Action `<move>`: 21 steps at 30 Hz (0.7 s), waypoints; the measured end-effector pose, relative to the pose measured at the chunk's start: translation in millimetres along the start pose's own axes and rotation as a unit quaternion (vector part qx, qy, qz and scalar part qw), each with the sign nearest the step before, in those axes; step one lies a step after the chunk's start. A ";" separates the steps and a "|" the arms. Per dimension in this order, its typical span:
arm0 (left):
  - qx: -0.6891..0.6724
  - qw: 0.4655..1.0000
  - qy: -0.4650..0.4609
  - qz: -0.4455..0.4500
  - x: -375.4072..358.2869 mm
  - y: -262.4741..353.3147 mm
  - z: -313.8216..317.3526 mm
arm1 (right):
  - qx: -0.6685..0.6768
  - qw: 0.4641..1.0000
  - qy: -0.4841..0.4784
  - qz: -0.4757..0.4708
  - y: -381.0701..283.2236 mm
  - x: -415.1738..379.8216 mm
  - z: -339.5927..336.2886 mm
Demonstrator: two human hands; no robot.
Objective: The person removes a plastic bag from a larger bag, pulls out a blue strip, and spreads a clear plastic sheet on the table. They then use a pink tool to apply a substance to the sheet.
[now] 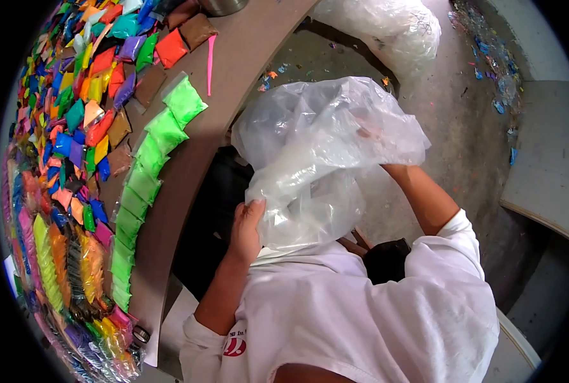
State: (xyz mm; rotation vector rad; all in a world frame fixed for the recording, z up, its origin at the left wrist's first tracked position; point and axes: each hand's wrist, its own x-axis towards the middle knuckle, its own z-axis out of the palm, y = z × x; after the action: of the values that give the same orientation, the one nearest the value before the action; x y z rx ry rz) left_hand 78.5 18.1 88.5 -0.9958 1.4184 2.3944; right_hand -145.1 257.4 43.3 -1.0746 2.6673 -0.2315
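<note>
A large clear plastic bag point(310, 153) is spread out in front of my body, crumpled and puffed up. My left hand point(247, 226) grips its near left edge, thumb on top of the film and fingers curled beneath. On the far right side, my right hand point(368, 131) is inside or behind the bag and shows only faintly through the film. Its fingers are too blurred by the plastic to make out. On the table to my left lies a curved row of overlapping bright green packets point(141, 172).
The brown table point(188, 140) curves along my left, bearing a heap of small colourful packets point(74, 137). A pink stick point(210, 64) and a metal container point(224, 5) are at its far end. Another filled clear bag point(399, 32) stands on the floor ahead. Scraps point(498, 105) litter the right.
</note>
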 end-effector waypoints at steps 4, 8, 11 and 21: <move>-0.022 0.997 0.059 -0.040 17.5 5.8 5.0 | 0.023 1.000 -0.006 -0.004 -0.1 -11.8 -16.0; 0.043 0.998 0.039 0.030 39.8 6.0 14.6 | 0.227 0.968 -0.101 0.014 14.1 -31.3 -26.4; -0.064 0.997 0.033 -0.018 76.2 -20.7 3.1 | 0.536 0.811 -0.148 0.183 33.6 -44.8 -43.7; 0.007 0.997 0.015 -0.081 108.0 -27.3 6.2 | 0.729 0.651 -0.011 0.211 78.2 -57.8 -87.3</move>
State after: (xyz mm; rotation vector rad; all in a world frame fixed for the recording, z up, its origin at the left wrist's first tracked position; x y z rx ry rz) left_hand 6.6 19.1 3.1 -1.1025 1.3098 2.2598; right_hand -181.9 358.1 117.9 0.1158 1.5712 -1.7604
